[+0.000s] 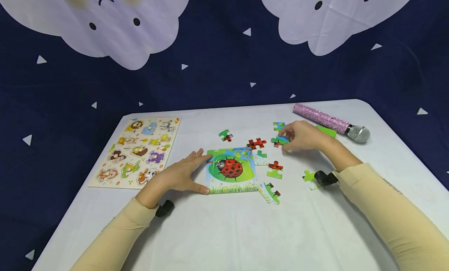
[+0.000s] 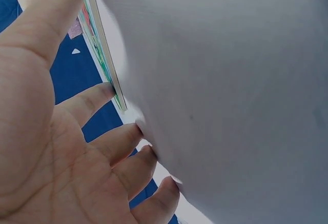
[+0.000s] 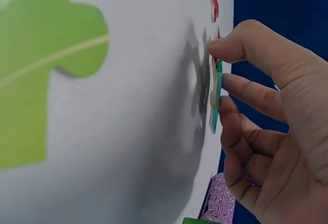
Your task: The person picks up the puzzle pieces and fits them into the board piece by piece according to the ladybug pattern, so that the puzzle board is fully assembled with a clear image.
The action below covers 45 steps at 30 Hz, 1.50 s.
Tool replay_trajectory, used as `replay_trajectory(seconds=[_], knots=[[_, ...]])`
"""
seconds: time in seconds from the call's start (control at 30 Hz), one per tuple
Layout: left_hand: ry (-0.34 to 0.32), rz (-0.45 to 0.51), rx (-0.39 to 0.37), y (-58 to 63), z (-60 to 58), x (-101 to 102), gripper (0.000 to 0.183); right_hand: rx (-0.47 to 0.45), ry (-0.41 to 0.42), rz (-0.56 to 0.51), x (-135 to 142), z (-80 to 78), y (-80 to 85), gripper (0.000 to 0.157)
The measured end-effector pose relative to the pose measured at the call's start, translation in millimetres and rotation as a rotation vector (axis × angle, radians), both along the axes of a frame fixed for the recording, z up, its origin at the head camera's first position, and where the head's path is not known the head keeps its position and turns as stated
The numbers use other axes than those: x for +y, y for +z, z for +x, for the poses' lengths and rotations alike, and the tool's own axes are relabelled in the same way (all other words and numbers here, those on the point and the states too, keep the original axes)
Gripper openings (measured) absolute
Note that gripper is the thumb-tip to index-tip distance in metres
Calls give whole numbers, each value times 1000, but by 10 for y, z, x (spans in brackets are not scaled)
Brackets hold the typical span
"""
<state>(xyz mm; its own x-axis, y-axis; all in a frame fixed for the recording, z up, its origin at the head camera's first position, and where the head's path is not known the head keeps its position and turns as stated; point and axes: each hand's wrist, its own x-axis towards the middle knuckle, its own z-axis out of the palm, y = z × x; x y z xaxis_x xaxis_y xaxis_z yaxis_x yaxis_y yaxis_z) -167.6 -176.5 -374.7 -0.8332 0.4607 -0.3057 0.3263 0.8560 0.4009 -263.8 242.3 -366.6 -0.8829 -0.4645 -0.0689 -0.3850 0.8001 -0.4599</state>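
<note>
A square ladybug puzzle board (image 1: 231, 170) lies flat on the white table. At its left side my left hand (image 1: 184, 171) rests with fingers spread, thumb by the lower left corner and index finger at the left edge. The left wrist view shows that hand's fingertips (image 2: 108, 88) beside the board's thin edge (image 2: 105, 55). My right hand (image 1: 303, 135) pinches a blue, green and red puzzle piece (image 1: 280, 140) between thumb and fingers. In the right wrist view this puzzle piece (image 3: 216, 96) stands tilted off the table, its shadow beside it.
Loose puzzle pieces lie around the board, among them a red one (image 1: 257, 143), a green one (image 1: 225, 135) and a long one (image 1: 269, 193). A green piece (image 1: 309, 177) is under my right wrist. An animal peg board (image 1: 136, 152) lies left, a pink glitter microphone (image 1: 324, 119) at back right.
</note>
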Motion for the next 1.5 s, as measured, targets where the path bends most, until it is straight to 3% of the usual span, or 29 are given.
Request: replay_trajectory(seconds=[0.27,0.77,1.5], knots=[[-3,-9,4,16,2,3,116,30,67,-33,-191,-48,30,43],[1,-5,2,-1,-7,7,117,-20,236,-109,-765,-37,55,38],[6,-2,-5,-6,-12,0,117,-75,371,-69,-1258,17,-6,37]])
